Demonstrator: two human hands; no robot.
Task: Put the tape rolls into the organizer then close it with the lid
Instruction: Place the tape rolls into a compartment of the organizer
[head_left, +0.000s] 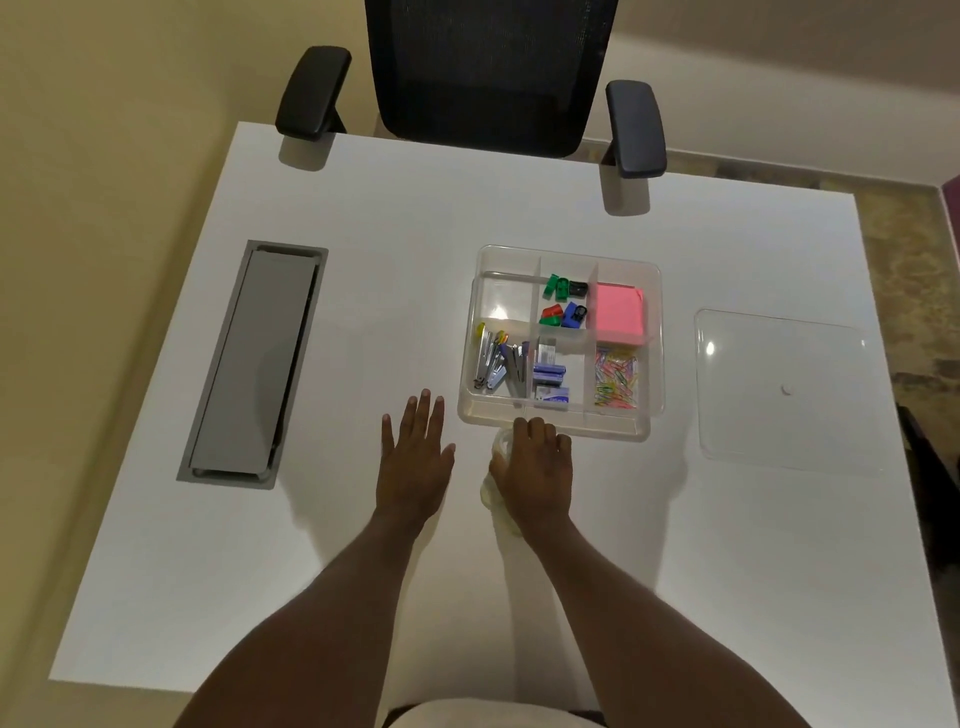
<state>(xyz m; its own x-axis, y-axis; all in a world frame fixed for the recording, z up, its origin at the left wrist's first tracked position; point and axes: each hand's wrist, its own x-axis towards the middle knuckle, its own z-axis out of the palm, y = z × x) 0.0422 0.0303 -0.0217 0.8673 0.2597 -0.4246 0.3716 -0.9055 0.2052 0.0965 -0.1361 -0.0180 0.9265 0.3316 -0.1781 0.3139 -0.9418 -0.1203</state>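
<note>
A clear plastic organizer (653, 343) with several compartments sits on the white desk, right of centre. Its far-left compartment (504, 301) holds nothing. The clear square lid (779, 384) lies flat to its right. My right hand (535, 467) rests palm down just in front of the organizer's near edge, over pale translucent tape rolls (500, 488) that show at its left side; most of them are hidden. My left hand (415, 457) lies flat on the desk beside it, fingers spread, holding nothing.
The organizer holds staplers (496, 364), staple boxes (550, 379), coloured paper clips (617, 378), pencil sharpeners (565, 301) and pink sticky notes (618, 312). A grey cable tray cover (254, 358) is set into the desk at left. A black office chair (483, 73) stands at the far edge.
</note>
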